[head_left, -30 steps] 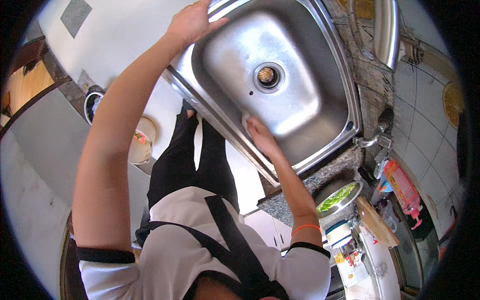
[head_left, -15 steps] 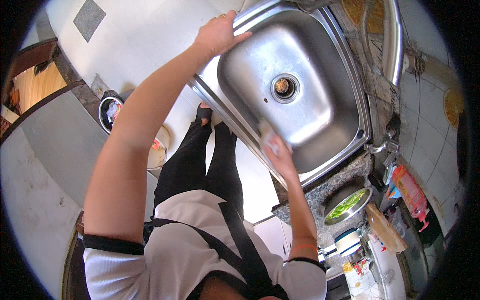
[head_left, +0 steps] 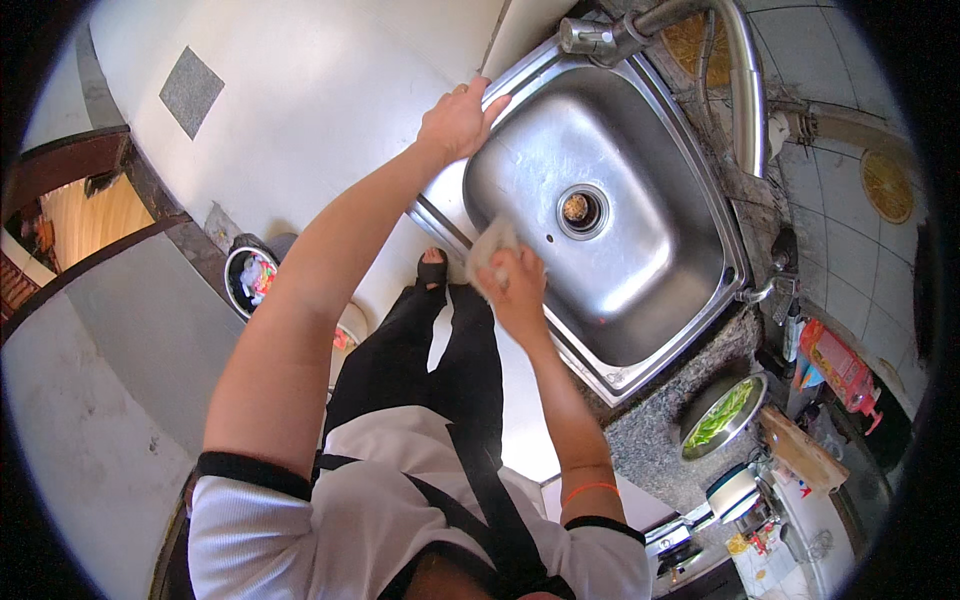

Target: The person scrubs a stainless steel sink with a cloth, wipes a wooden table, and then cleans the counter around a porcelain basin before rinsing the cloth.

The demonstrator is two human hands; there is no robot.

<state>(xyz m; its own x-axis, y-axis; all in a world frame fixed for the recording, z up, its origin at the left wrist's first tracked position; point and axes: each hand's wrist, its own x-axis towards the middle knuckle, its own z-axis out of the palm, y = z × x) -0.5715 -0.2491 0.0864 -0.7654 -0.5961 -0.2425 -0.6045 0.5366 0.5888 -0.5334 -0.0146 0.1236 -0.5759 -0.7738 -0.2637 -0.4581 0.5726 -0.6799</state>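
Note:
A stainless steel sink (head_left: 640,270) fills the upper middle, its basin bare metal with a round drain (head_left: 582,211) that holds a brownish strainer or scraps. My left hand (head_left: 460,122) rests on the rim at the sink's left corner, thumb apart from the fingers, holding nothing. Over the near rim, my right hand (head_left: 518,290) is closed around an off-white cloth (head_left: 492,252), bunched and slightly blurred, so its exact kind is hard to make out. The cloth lies against the near-left edge of the sink.
A curved metal faucet (head_left: 748,100) arches along the far right side. Right of the sink stand a metal bowl of cut green vegetables (head_left: 722,415), a wooden board (head_left: 803,447) and a red pump bottle (head_left: 840,368). Below my left arm sits a bin (head_left: 240,285) with rubbish.
My right hand with the cloth has moved left and up along the near rim. My left hand stays at the corner. The view has shifted, bringing more of the faucet into sight.

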